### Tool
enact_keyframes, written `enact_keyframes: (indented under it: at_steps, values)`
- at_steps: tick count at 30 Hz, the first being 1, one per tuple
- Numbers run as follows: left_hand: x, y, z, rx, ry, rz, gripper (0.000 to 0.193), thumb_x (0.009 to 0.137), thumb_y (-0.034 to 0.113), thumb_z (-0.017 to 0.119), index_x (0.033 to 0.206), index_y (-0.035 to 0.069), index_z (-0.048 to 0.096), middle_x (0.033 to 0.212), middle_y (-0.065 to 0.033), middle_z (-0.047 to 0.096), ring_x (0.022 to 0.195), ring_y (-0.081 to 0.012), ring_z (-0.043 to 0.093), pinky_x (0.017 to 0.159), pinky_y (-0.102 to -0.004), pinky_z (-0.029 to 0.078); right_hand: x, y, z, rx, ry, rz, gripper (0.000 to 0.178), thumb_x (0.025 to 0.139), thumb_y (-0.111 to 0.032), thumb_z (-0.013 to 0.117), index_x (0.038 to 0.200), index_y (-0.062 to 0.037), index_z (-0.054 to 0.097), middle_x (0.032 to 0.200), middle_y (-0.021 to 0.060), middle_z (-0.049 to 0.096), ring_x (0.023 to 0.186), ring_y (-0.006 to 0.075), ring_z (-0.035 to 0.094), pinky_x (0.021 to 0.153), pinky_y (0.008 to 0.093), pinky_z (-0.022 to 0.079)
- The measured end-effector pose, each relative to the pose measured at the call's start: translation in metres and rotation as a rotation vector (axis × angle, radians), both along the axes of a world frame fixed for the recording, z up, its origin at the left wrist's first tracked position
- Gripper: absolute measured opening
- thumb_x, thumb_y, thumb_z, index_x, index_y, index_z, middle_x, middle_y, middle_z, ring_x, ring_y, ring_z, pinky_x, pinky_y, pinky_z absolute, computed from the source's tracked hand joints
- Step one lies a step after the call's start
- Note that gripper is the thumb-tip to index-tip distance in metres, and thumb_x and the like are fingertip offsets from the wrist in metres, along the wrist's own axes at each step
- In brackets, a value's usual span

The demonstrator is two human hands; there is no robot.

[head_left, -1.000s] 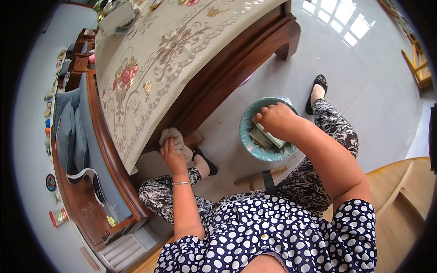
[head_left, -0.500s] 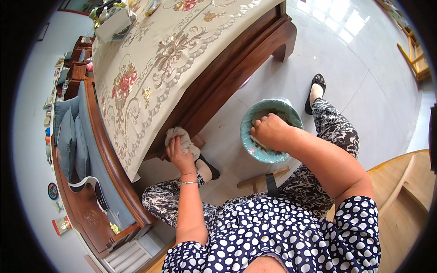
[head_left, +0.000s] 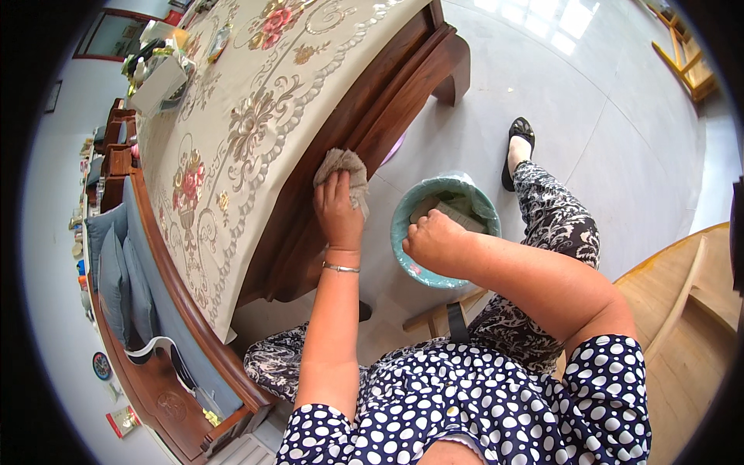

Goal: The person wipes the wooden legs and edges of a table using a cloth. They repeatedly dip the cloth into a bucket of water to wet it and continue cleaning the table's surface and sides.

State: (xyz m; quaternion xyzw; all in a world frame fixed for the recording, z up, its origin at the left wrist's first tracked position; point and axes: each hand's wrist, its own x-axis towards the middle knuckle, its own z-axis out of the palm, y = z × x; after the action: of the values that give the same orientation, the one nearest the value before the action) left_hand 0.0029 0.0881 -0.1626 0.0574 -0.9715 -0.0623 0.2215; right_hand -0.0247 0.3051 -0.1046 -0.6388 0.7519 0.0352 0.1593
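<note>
One cloth [head_left: 342,160] is being clasped under the left hand [head_left: 339,215]; rightward of it, the bin [head_left: 401,215] is being overhung by the nearer right hand [head_left: 439,245], curled, its hold unclear

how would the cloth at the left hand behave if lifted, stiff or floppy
The cloth would probably droop, given its soft creases. Its matte, fuzzy-looking surface suggests little slipping under the left hand.

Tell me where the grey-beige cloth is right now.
In the head view, the cloth is under the left hand, against the dark wooden side of the table, left of the teal bin.
</note>
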Motion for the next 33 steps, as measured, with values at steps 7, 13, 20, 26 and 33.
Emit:
enact_keyframes:
  at_steps: [7,13,20,26,33]
  values:
    - [-0.074,0.030,0.000,-0.017,0.021,-0.120,0.040,0.071,-0.004,0.058,0.110,0.003,0.063,0.113,-0.0148,0.062,0.102,-0.0348,0.055,0.095,-0.0422,0.044,-0.002,0.003,0.009,-0.045,-0.064,0.006,0.023,0.078,-0.018,0.062,0.098,-0.0072,0.064,0.092,0.0071,0.064,0.086,0.0229,0.063,0.070,0.0328,0.044]
    - [-0.144,0.050,-0.003,-0.060,0.140,-0.288,0.028,0.075,0.002,0.057,0.102,0.006,0.061,0.098,-0.0099,0.059,0.092,-0.0313,0.054,0.084,-0.0415,0.047,0.000,-0.002,0.007,0.001,-0.094,-0.024,0.030,0.079,-0.021,0.064,0.106,-0.0078,0.066,0.102,0.0089,0.065,0.091,0.0243,0.063,0.072,0.0409,0.045]
    - [-0.229,0.081,0.001,-0.040,0.060,-0.400,0.035,0.071,-0.003,0.059,0.105,0.005,0.062,0.098,-0.0120,0.060,0.092,-0.0338,0.055,0.087,-0.0411,0.046,-0.011,0.006,0.026,0.024,-0.121,-0.022,0.051,0.063,-0.021,0.076,0.109,-0.0060,0.061,0.097,0.0060,0.063,0.089,0.0218,0.061,0.069,0.0309,0.042]
    - [-0.277,0.099,0.008,-0.127,0.174,-0.474,0.006,0.080,0.007,0.055,0.082,0.012,0.058,0.085,-0.0068,0.059,0.089,-0.0285,0.055,0.079,-0.0408,0.048,-0.018,0.010,0.033,0.010,-0.169,-0.042,0.047,0.067,-0.022,0.073,0.109,-0.0053,0.061,0.097,0.0068,0.063,0.089,0.0218,0.061,0.070,0.0312,0.042]
    - [-0.269,0.105,0.022,-0.330,0.033,-0.270,0.025,0.072,0.012,0.067,0.097,0.013,0.061,0.095,-0.0036,0.062,0.089,-0.0265,0.058,0.072,-0.0388,0.053,-0.013,0.013,0.028,-0.027,-0.187,-0.055,0.037,0.073,-0.021,0.068,0.106,-0.0046,0.062,0.096,0.0074,0.063,0.087,0.0220,0.061,0.071,0.0320,0.044]
